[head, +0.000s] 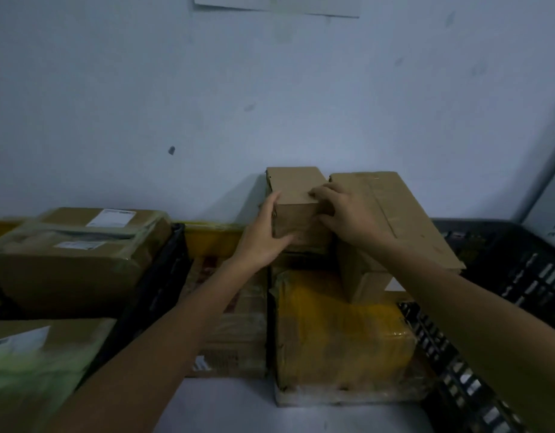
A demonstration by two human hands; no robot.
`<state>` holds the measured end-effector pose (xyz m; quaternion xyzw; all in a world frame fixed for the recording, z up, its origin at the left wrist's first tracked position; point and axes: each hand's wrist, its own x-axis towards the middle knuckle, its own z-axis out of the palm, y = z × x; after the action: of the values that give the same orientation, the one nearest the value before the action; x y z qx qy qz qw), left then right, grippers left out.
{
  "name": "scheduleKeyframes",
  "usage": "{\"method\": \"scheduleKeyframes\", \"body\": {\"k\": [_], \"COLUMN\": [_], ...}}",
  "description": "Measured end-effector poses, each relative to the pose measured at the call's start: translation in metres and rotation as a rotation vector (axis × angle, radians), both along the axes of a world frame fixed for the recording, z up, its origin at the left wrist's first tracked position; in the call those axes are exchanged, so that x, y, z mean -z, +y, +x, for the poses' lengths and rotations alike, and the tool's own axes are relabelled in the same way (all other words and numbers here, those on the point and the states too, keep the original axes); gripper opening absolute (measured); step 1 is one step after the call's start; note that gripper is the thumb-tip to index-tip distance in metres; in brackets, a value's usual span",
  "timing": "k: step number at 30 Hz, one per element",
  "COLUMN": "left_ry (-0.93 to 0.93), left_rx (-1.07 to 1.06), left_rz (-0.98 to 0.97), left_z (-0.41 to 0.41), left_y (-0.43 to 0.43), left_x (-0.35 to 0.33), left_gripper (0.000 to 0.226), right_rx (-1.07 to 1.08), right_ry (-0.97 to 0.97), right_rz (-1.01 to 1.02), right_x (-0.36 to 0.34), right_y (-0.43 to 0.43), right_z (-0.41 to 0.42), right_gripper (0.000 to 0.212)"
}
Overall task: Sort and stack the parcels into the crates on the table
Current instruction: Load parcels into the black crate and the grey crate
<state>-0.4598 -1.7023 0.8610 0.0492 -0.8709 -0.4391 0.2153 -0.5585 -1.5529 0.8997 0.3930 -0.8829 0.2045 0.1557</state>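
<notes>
Head view. Both hands hold the small box (296, 189) at the back of the stack, close to the wall (176, 89). The left hand (263, 235) grips its left side, fingers laid up the side and thumb across the front. The right hand (345, 215) has its fingers curled over the near top edge and right side. Whether the box already rests on the parcels beneath or hangs just above them cannot be told.

For a sound placement, the box should probably be kept level, lowered squarely and slid flush against the long box (404, 220), which stands just beside it on the right. The right fingers sit in that seam and need to come out before the gap closes.

Open room is slight: wall behind, long box to the right, and the yellow-taped parcel (338, 335) below in front. Free space lies to the left, above the yellow surface, short of the left crate (163, 276) with its large box (67, 270). The right crate (532, 276) lies well apart.
</notes>
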Motion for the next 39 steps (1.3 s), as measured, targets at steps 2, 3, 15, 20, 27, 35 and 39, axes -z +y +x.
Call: {"method": "scheduleKeyframes", "body": {"k": [2,3,15,20,27,35,39], "left_ry": [0.047,0.073,0.338,0.337,0.346,0.250,0.239], "left_rx": [-0.035,-0.060,-0.069,0.055,-0.092,-0.183,-0.286], "left_rz": [-0.008,-0.018,-0.131,-0.002,0.350,0.539,0.514], "left_z": [0.005,0.008,0.040,0.056,0.065,0.079,0.099], "left_y": [-0.006,-0.009,-0.043,-0.049,-0.055,-0.080,-0.103], "left_x": [-0.005,-0.008,-0.050,-0.064,-0.068,-0.048,-0.037], "left_gripper": [0.085,0.086,0.128,0.109,0.103,0.091,0.082], "right_rx": [-0.060,-0.086,-0.300,-0.352,-0.438,-0.469,-0.473], "right_ry": [-0.015,-0.018,-0.116,-0.413,-0.721,-0.692,-0.702], "right_rz": [-0.061,-0.102,-0.551,-0.623,-0.571,-0.444,-0.412], "right_x": [-0.008,-0.013,-0.093,-0.106,-0.075,-0.047,-0.038], "right_y": [-0.001,-0.002,-0.015,-0.029,-0.049,-0.082,-0.115], "right_z": [-0.001,0.000,0.035,0.052,0.068,0.082,0.090], "right_gripper": [0.047,0.046,0.024,0.020,0.065,0.024,0.022]}}
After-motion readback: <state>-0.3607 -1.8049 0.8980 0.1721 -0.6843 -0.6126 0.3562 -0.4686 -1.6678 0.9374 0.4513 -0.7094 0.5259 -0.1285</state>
